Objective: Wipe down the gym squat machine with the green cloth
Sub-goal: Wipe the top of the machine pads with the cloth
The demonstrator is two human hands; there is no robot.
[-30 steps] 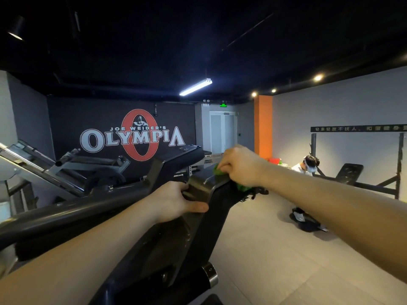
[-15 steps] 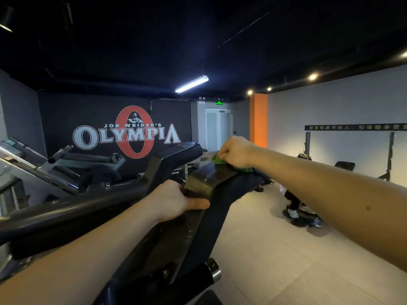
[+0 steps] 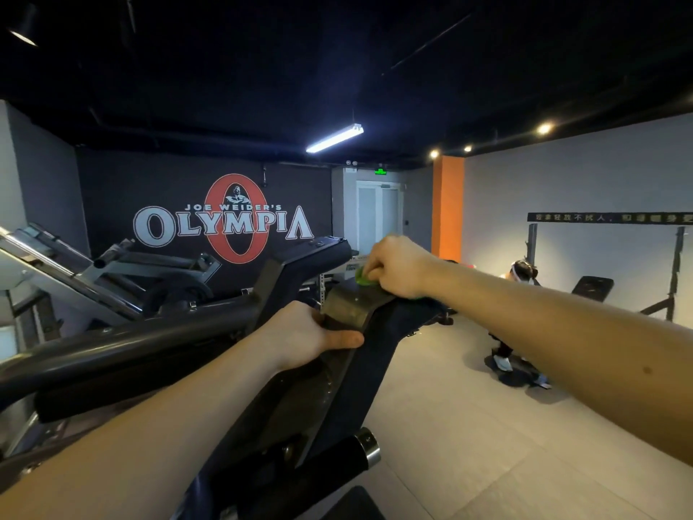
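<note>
Soft and light, the green cloth [image 3: 363,276] bunches easily in the curled right hand [image 3: 399,265] at the far end of the squat machine's arm [image 3: 347,307], which the left hand [image 3: 303,337] grips nearer.

Two bare forearms end in bare hands: the left hand [image 3: 300,335] just left of the squat machine [image 3: 365,373], the right hand [image 3: 397,264] above its far end. A small dark mole dots the right forearm, right of the machine.

Floor [image 3: 487,444], pale grey tile: bears squat machine [image 3: 360,369], dark rack [image 3: 677,272] by right wall, one crouching person [image 3: 523,273].
</note>
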